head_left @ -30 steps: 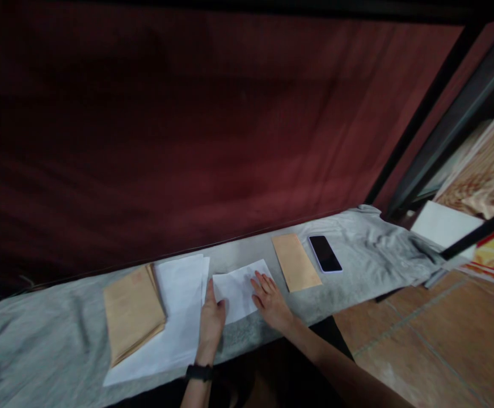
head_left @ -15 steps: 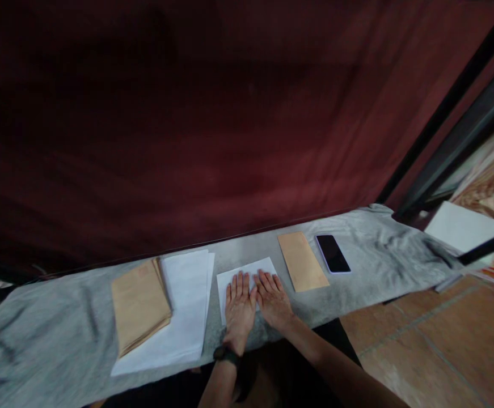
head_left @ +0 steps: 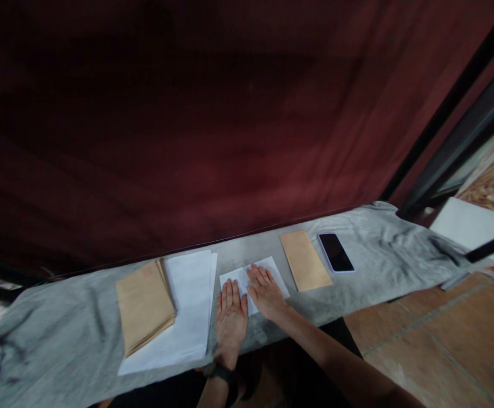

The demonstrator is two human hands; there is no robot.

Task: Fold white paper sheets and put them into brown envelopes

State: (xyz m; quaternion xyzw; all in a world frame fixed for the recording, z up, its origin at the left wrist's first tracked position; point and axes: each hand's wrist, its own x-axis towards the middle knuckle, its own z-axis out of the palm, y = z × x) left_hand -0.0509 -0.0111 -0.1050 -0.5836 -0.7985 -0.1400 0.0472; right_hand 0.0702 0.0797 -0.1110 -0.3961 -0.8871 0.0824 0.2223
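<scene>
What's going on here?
A person has the left hand and right hand flat on a small white sheet on a gray cloth. Left of it, brown envelopes lie on larger white sheets; right of it are a single envelope and a phone.

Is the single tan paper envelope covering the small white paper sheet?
No, the single tan envelope lies right of the small white sheet, on the grey cloth.
</scene>
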